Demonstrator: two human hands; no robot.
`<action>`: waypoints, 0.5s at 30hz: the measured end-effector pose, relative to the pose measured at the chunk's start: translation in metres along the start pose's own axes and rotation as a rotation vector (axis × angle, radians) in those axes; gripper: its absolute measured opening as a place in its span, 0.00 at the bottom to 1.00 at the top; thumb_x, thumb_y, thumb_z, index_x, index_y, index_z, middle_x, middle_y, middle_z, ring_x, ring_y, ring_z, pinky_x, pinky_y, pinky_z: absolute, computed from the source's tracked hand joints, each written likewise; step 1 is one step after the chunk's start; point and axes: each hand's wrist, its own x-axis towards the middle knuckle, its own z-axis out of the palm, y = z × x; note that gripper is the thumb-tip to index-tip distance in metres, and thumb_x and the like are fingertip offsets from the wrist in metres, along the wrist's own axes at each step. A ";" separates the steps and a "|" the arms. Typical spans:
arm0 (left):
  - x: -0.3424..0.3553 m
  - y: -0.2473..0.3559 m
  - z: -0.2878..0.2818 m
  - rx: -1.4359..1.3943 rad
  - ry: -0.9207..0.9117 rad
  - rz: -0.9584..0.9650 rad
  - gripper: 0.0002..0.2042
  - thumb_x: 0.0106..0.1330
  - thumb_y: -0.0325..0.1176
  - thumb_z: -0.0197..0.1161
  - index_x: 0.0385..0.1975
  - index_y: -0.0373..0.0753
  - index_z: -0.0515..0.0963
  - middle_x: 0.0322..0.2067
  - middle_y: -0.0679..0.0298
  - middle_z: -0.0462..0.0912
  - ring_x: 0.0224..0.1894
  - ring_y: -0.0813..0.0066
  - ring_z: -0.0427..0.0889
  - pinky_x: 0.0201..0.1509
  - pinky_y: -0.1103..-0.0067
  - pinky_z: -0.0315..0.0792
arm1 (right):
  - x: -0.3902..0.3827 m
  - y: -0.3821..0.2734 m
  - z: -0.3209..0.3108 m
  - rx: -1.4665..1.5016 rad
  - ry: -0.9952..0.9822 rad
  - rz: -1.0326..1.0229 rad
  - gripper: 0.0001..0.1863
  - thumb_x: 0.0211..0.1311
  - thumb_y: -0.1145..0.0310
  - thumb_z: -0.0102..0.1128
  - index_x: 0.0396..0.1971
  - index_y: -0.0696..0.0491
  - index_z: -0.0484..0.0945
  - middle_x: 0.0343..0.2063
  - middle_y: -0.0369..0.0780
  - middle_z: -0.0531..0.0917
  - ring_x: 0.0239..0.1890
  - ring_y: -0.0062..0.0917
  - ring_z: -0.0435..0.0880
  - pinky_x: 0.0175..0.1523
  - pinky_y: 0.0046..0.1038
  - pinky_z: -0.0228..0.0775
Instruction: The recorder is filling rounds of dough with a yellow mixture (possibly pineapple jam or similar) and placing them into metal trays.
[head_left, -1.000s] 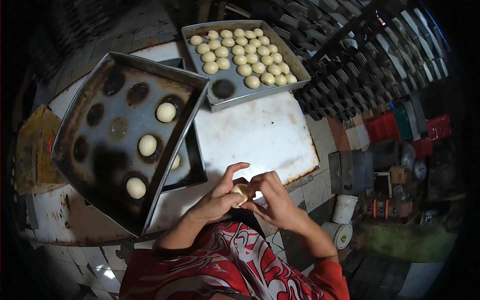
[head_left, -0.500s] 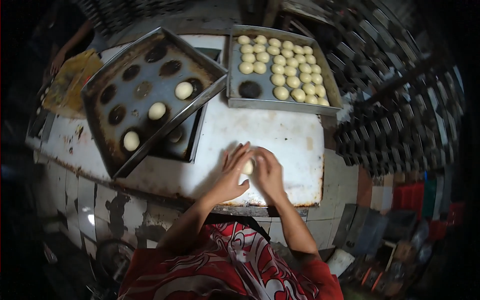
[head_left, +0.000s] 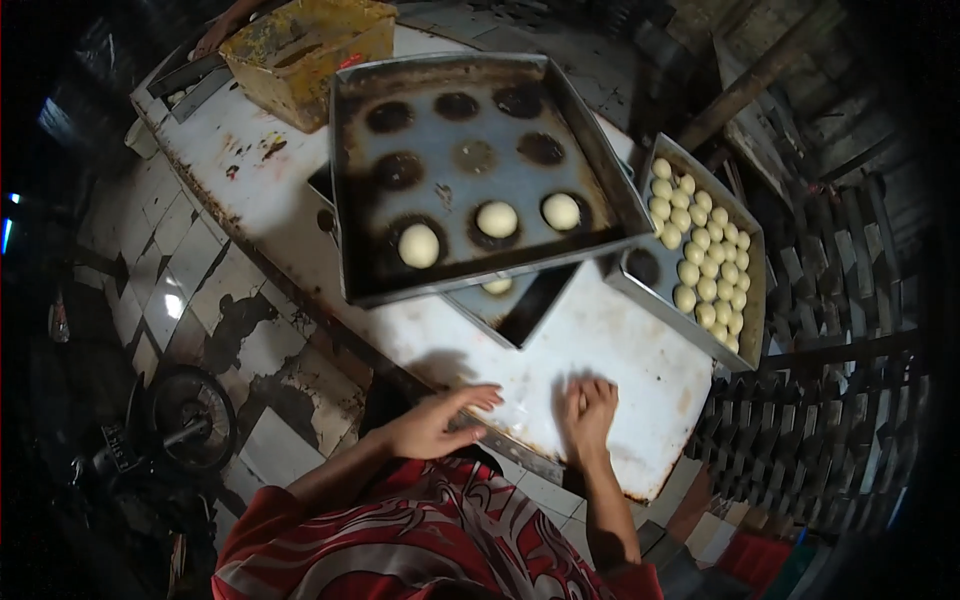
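Note:
My left hand (head_left: pixel 442 421) is held above the near edge of the white table, fingers stretched and apart, with nothing seen in it. To its right, my right hand (head_left: pixel 590 408) rests on the tabletop with curled fingers; whatever they may cover is hidden. Beyond the hands lies a large dark-stained metal tray (head_left: pixel 400 290), tilted across another tray (head_left: pixel 525 325). Three pale dough balls line its near side: a left one (head_left: pixel 418 246), a middle one (head_left: pixel 497 219) and a right one (head_left: pixel 561 211). Another dough ball (head_left: pixel 497 286) peeks out in the lower tray.
At the right stands a metal tray (head_left: pixel 690 325) with rows of small dough balls (head_left: pixel 708 268). A stained yellow tub (head_left: pixel 300 65) sits at the far left, near another person's hand (head_left: pixel 212 38). Dark stacked racks (head_left: pixel 830 400) rise beyond the table's right edge. A wheel (head_left: pixel 193 417) stands lower left.
The view has swung leftward. My hands have parted, the left opening away from the right. The dough ball seen between them before no longer shows.

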 end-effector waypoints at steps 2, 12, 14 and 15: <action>-0.005 -0.007 -0.030 -0.045 -0.111 0.064 0.25 0.63 0.26 0.58 0.60 0.36 0.59 0.52 0.58 0.72 0.55 0.71 0.71 0.58 0.75 0.65 | -0.019 0.002 -0.012 -0.278 -0.197 0.017 0.21 0.48 0.66 0.58 0.44 0.56 0.75 0.45 0.49 0.73 0.44 0.44 0.69 0.49 0.48 0.61; -0.061 -0.018 -0.156 -0.096 -0.333 0.027 0.24 0.66 0.32 0.55 0.60 0.36 0.60 0.55 0.55 0.68 0.59 0.65 0.66 0.63 0.71 0.60 | 0.248 -0.281 -0.038 0.121 -0.714 -0.289 0.18 0.50 0.70 0.59 0.41 0.56 0.68 0.37 0.45 0.74 0.47 0.39 0.72 0.50 0.33 0.66; -0.056 -0.019 -0.158 -0.274 -0.399 0.067 0.23 0.63 0.28 0.55 0.59 0.35 0.62 0.55 0.52 0.67 0.58 0.60 0.68 0.60 0.71 0.63 | 0.303 -0.299 0.025 0.140 -0.753 -0.358 0.15 0.50 0.68 0.58 0.38 0.56 0.68 0.39 0.47 0.72 0.48 0.44 0.71 0.50 0.39 0.65; -0.049 -0.011 -0.160 -0.207 -0.406 0.112 0.23 0.62 0.27 0.56 0.59 0.35 0.62 0.55 0.52 0.67 0.58 0.60 0.68 0.60 0.71 0.64 | 0.320 -0.283 0.063 0.072 -0.703 -0.398 0.15 0.49 0.67 0.58 0.37 0.56 0.69 0.40 0.48 0.72 0.48 0.44 0.71 0.51 0.39 0.66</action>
